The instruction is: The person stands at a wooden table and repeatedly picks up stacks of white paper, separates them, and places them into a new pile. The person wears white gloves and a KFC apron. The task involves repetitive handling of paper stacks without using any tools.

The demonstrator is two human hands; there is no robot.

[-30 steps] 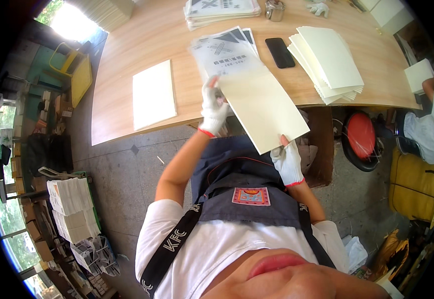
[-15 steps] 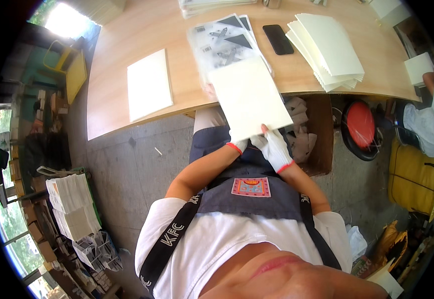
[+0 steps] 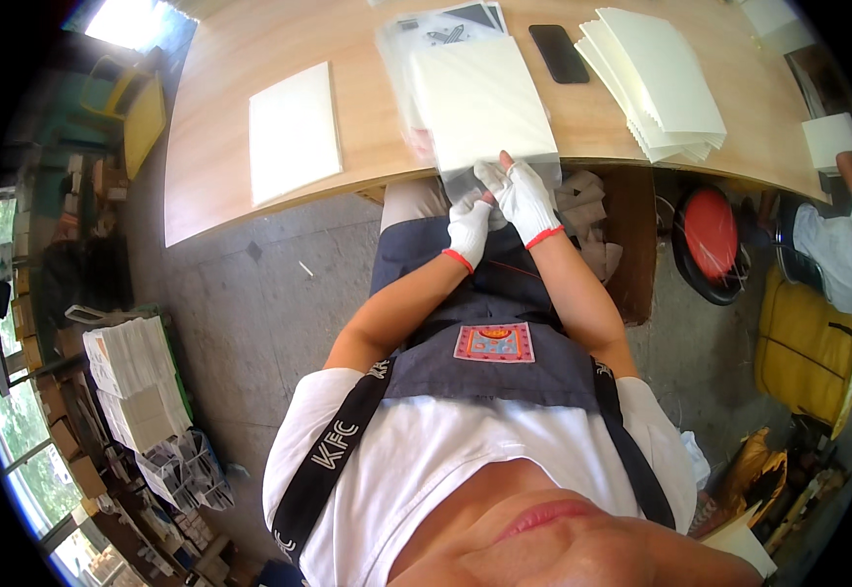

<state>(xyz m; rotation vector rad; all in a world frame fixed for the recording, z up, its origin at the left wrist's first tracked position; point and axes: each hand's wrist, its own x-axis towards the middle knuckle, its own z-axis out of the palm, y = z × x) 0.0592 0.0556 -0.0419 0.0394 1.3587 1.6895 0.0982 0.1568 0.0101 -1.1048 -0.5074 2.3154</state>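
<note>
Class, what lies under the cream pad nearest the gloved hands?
Printed plastic bags show past its far and left edges; whatever sits directly beneath the cream pad is hidden.

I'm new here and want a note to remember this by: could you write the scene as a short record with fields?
Left hand: white glove, red cuff, at the clear plastic
Right hand: white glove, red cuff, thumb at the near edge of the cream paper
Paper: overlaps printed sleeves; clear plastic shows past its near edge
Left of it: pale pad on the table
Right of it: black phone, then an uneven cream stack
Farther right: round red seat
Unclear: how firmly either hand grips
</note>
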